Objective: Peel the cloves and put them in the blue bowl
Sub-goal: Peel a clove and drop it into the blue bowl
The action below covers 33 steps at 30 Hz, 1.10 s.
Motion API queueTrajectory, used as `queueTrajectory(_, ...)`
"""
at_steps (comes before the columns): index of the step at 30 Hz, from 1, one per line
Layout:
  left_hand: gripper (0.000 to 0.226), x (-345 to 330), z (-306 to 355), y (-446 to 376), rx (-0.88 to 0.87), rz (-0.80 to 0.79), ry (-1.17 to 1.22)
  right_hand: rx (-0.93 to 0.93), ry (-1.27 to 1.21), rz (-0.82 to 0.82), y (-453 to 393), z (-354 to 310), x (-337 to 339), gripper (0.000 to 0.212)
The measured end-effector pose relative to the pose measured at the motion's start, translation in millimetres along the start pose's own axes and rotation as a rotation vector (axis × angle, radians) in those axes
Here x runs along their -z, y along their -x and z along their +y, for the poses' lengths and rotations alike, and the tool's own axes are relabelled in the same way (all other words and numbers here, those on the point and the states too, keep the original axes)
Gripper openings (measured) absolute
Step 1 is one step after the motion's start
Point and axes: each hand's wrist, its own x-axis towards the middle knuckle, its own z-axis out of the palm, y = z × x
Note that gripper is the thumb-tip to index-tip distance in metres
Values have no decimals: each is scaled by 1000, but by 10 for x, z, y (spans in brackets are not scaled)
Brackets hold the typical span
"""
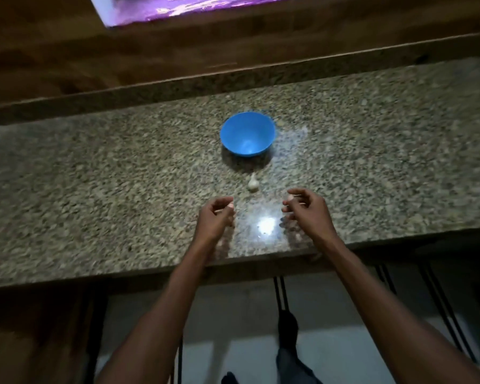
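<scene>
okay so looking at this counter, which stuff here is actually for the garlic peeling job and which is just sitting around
For the job:
- garlic on the counter, in front of the bowl
- blue bowl, nothing visible inside
- left hand and right hand, fingers loosely curled, holding nothing

Just there:
- granite counter
- purple sheet at the far top
- wooden ledge behind the counter

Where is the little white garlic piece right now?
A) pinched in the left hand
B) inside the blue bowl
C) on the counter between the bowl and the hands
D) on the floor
C: the garlic lies on the granite counter, just nearer than the blue bowl and beyond both hands.
</scene>
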Motion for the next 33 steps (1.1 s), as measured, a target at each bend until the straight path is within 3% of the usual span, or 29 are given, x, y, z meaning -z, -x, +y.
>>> queueTrajectory(3,18,-89,5,-275,-23,28,-201,-8,121,20,-330,60,174,19)
queueTrajectory(7,29,-96,3,-554,-108,26,-450,113,352,25,-728,-37,164,24)
queueTrajectory(12,27,-107,-2,-811,-138,33,-526,289,635,18,-1261,-206,-109,23)
queueTrajectory(15,22,-120,-8,-911,-165,15,-517,297,803,13,-1340,-229,-164,17)
queueTrajectory(18,19,-111,3,-1058,-178,0,-492,290,793,15,-1357,-278,-137,20)
queueTrajectory(24,16,-123,51,-1196,-199,-32,-423,227,420,122,-1305,-729,-131,14)
queueTrajectory(31,11,-281,169,-1207,-232,-69,-385,310,458,-17,-1645,-1138,-570,17)
queueTrajectory(33,21,-343,179,-1179,-242,-83,-392,309,462,-19,-1671,-1109,-600,17)
